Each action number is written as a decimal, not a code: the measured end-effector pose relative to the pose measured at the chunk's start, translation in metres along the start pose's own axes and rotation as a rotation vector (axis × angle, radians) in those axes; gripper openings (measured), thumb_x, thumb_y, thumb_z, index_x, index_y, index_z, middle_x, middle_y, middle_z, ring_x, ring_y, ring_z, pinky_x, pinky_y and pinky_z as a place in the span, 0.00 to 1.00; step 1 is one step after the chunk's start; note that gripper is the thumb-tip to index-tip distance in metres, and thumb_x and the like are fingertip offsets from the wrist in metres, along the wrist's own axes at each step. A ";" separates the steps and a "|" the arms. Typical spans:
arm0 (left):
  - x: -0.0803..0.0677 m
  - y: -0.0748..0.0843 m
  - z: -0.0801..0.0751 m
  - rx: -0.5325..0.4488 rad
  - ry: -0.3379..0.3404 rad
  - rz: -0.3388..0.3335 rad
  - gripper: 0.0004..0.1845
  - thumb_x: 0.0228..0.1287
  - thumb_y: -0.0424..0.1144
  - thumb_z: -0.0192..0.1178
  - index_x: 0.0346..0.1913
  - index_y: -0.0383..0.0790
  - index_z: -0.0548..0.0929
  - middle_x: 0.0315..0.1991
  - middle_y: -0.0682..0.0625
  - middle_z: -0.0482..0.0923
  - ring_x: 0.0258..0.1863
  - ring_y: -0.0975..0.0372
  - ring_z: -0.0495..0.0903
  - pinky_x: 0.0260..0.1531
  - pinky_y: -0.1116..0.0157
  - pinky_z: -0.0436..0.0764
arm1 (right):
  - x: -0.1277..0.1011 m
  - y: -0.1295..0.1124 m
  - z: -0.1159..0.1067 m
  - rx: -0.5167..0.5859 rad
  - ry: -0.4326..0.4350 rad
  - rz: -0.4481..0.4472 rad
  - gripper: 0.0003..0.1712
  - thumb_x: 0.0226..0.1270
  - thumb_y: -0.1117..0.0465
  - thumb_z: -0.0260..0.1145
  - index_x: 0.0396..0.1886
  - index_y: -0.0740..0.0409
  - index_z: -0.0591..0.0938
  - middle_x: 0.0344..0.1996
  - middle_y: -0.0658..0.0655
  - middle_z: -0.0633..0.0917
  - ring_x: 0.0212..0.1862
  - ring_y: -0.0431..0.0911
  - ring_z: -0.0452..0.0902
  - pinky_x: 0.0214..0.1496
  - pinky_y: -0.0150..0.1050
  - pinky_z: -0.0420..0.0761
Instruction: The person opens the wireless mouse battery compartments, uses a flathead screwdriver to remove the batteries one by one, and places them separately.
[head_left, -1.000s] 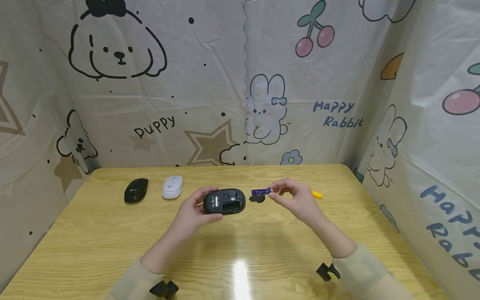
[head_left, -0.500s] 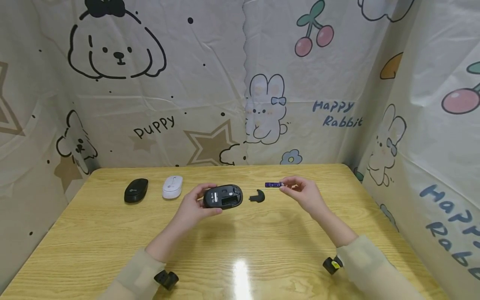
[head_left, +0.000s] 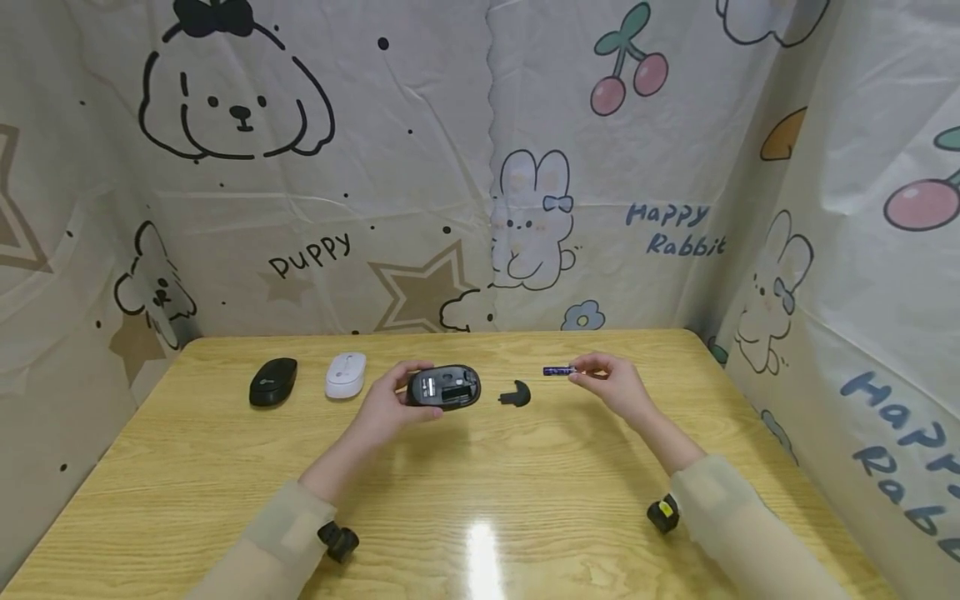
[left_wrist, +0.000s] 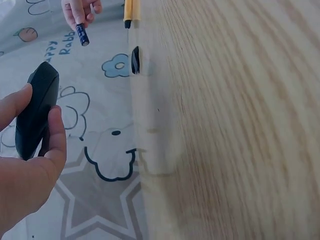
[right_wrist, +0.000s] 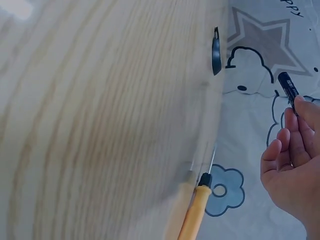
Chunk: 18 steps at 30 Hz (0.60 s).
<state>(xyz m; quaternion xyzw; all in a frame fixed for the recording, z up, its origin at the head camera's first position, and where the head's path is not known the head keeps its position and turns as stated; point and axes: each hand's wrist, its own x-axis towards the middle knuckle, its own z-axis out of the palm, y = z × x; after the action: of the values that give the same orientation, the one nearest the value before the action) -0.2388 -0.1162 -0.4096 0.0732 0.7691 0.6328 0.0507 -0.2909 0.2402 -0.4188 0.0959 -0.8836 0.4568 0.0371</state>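
Left hand (head_left: 386,404): raised, fingers curled round upturned black mouse (head_left: 444,387), left of battery cover (head_left: 515,393).
Right hand (head_left: 611,387): raised, fingertips pinching purple battery (head_left: 558,370), right of cover.
Cover: flat on table (head_left: 480,492).

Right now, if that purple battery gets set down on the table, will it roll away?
Probably. The battery is a smooth, slim cylinder, so it could roll on the glossy table. It looks rigid and light, pinched by the right hand fingertips alone.

From my head view the yellow tool is hidden behind the right hand (head_left: 611,387); my right wrist view cuts off its handle (right_wrist: 192,215), and the battery (head_left: 558,371) label is unreadable.
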 end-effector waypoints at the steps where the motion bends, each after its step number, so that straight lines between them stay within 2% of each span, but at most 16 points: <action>1: 0.002 -0.001 0.000 0.000 0.005 -0.005 0.39 0.44 0.27 0.73 0.63 0.41 0.69 0.57 0.39 0.71 0.51 0.48 0.79 0.45 0.63 0.82 | 0.001 0.002 0.000 0.005 -0.003 0.009 0.14 0.60 0.55 0.69 0.43 0.57 0.83 0.41 0.56 0.84 0.42 0.47 0.77 0.46 0.37 0.80; 7: 0.013 -0.009 -0.001 0.039 0.002 -0.009 0.38 0.43 0.29 0.74 0.62 0.41 0.71 0.58 0.39 0.73 0.55 0.49 0.76 0.50 0.61 0.80 | 0.008 0.013 0.002 -0.009 -0.033 0.063 0.15 0.59 0.55 0.70 0.44 0.58 0.83 0.41 0.56 0.84 0.42 0.46 0.76 0.39 0.31 0.78; 9: 0.011 -0.001 -0.001 0.083 -0.002 -0.016 0.38 0.44 0.30 0.74 0.62 0.40 0.70 0.58 0.37 0.73 0.56 0.48 0.75 0.53 0.57 0.78 | 0.010 0.016 0.003 -0.022 -0.045 0.068 0.15 0.59 0.56 0.70 0.44 0.58 0.83 0.40 0.56 0.84 0.42 0.46 0.76 0.39 0.31 0.78; 14: 0.021 -0.004 0.000 0.149 -0.003 -0.058 0.38 0.44 0.32 0.75 0.62 0.42 0.72 0.56 0.40 0.75 0.54 0.51 0.75 0.54 0.55 0.76 | 0.013 0.022 0.004 -0.057 -0.057 0.060 0.14 0.59 0.56 0.69 0.42 0.58 0.84 0.38 0.56 0.83 0.41 0.47 0.75 0.38 0.33 0.77; 16: 0.030 -0.015 -0.001 0.148 -0.003 -0.066 0.38 0.42 0.34 0.76 0.61 0.44 0.72 0.55 0.42 0.76 0.53 0.53 0.75 0.53 0.57 0.76 | 0.013 0.023 0.004 -0.073 -0.057 0.055 0.13 0.59 0.57 0.69 0.41 0.57 0.84 0.37 0.55 0.83 0.39 0.46 0.74 0.37 0.33 0.76; 18: 0.034 -0.017 0.000 0.145 -0.010 -0.080 0.38 0.42 0.34 0.76 0.61 0.45 0.72 0.55 0.41 0.76 0.54 0.53 0.75 0.54 0.57 0.75 | 0.014 0.024 0.004 -0.088 -0.054 0.047 0.12 0.59 0.58 0.70 0.41 0.58 0.84 0.36 0.55 0.83 0.38 0.46 0.74 0.37 0.33 0.76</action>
<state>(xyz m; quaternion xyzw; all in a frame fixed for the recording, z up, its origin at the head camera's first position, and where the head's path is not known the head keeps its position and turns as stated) -0.2727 -0.1136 -0.4259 0.0489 0.8151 0.5724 0.0743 -0.3091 0.2482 -0.4382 0.0858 -0.9055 0.4154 0.0068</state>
